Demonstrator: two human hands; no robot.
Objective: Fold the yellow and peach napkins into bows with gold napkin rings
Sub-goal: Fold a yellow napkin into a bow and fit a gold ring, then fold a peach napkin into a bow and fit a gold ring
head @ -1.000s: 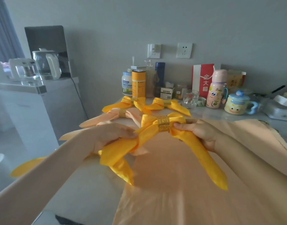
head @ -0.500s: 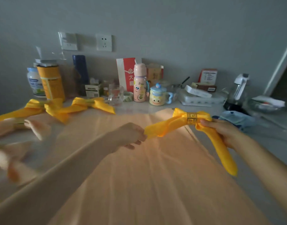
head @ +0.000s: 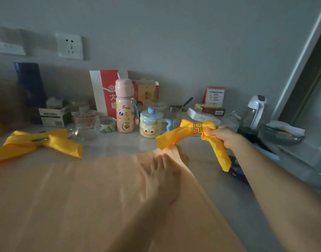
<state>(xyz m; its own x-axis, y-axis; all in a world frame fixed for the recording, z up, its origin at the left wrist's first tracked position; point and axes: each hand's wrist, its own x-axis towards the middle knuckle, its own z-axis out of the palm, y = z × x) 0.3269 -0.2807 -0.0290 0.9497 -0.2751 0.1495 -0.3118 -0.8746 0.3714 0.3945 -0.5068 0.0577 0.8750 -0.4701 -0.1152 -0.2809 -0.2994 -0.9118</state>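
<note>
Right hand (head: pixel 223 136), centre right of frame: fingers curled round the yellow bow (head: pixel 176 136), pinching it just right of the gold ring (head: pixel 198 127). The bow is held up off the counter (head: pixel 119 148).

Bow fabric is satin-like and shiny. The ring is a metal band with a cut-out square fret pattern. The bow's shape is an arch with the ring at the top. One tail runs down-left and ends at the left fingertips. The other hangs down-right below the fist. The long axis runs roughly left to right, tilted.

Left hand (head: pixel 160 177), centre: fingers straight and spread, palm down, flat on the peach cloth (head: pixel 83 197). The cloth is smooth with faint lengthwise creases and fills the lower left of the frame. Something scalloped and golden sits at the cloth's far edge beside the fingertips. It may be another ring, but it's too blurred to say.

Second yellow bow (head: pixel 38 142) lies flat at mid left with its tails splayed left and right.

Along the back wall:
- Pink bottle (head: pixel 124 113), with "Smile" written on it and a cartoon face.
- Yellow smiley-face mug (head: pixel 150 124) with a blue lid.
- Red-and-white bag (head: pixel 103 91), with the characters 金 and 大 readable.
- Clear glass (head: pixel 86 124).
- White wall socket (head: pixel 70 46), upper left.
</note>
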